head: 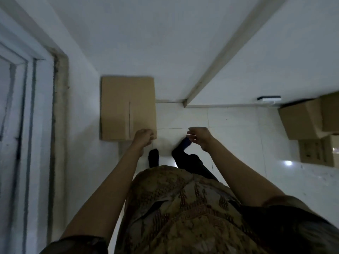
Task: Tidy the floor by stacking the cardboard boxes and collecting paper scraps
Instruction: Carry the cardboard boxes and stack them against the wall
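"Patterned brown cloth of the person's top point(183, 217) filled the near edge of the view, and both bare forearms reached out from it toward the floor. What were the hands doing?"

"Neither held anything that I could make out. Left hand point(144, 135) was loosely curled, fingers bent in, right at the near right corner of the tall cardboard box point(128, 107); whether it touched that corner or only overlapped it in the view, I could not tell. Right hand point(199, 136) hung over bare tile with its fingers half curled, apart from any box."

"And where did the boxes stand?"

"That tall box stood against the white wall on the left, beside the door frame point(58, 107), closed, with a seam running down its face. More cardboard boxes point(302, 121) sat in a cluster at the right edge, well apart from the first, some resting on others, though the view cut them off."

"So how far along was the tidying?"

"Partly done, I judged. The right-hand group looked at least loosely stacked, while the left box stood alone and had not been joined to it. The white tiled floor point(229, 125) between them showed no paper scraps I could see; the light was dim and the picture soft, so small bits might have been missed. Dark-socked feet point(154, 158) stood just short of the left box, which made it the likely next thing to lift"
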The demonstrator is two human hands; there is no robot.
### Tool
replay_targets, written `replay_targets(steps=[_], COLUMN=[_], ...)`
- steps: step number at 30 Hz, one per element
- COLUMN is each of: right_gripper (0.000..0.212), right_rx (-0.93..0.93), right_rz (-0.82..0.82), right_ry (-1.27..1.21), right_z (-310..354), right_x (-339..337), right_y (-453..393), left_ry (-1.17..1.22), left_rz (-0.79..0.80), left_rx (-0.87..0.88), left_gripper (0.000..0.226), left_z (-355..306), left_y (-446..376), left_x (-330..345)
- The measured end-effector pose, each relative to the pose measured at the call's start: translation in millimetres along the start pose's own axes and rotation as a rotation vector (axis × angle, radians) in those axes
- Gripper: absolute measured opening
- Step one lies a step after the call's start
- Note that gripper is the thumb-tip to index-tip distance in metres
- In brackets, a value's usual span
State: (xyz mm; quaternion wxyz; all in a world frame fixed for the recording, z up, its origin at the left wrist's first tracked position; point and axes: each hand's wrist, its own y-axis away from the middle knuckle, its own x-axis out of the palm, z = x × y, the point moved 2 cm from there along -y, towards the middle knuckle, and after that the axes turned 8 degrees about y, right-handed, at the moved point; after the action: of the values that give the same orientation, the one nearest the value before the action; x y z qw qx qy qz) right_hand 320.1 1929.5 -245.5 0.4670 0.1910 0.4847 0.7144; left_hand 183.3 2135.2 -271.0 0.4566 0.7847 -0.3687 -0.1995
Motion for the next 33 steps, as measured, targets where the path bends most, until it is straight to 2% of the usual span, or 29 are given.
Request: replay_targets(steps=[5, 9, 14, 26, 30, 33], right_gripper=[0.005, 0.011, 0.007, 0.006, 0.011, 0.006], right_rx=[0.026, 0.038, 0.035, 0.067, 0.109, 0.131], right_rz=[-0.088, -0.175, -0.224, -0.377, -0.463, -0.479], right_ry=[-0.175, -0.35, -0.512, -0.784, -0.848, -0.926], right_z=[-52, -93, -135, -260, -296, -313], right_x=[-49, -99, -152, -299, -334, -357], right_y=[19, 28, 40, 69, 75, 76], left_ry=[-0.183, -0.283, -0.39, -0.668, -0.735, -0.799], left_rz=[0.112, 0.205, 0.271, 0.427, 0.477, 0.495], left_rx=[0.019, 0.027, 0.05, 0.086, 0.077, 0.074], left_gripper=[0.014, 0.008, 0.008, 0.006, 0.007, 0.008], left_z=[12, 18, 30, 108, 126, 133], left_y=[9, 21, 38, 97, 111, 121], left_x=[48, 97, 155, 325, 368, 404])
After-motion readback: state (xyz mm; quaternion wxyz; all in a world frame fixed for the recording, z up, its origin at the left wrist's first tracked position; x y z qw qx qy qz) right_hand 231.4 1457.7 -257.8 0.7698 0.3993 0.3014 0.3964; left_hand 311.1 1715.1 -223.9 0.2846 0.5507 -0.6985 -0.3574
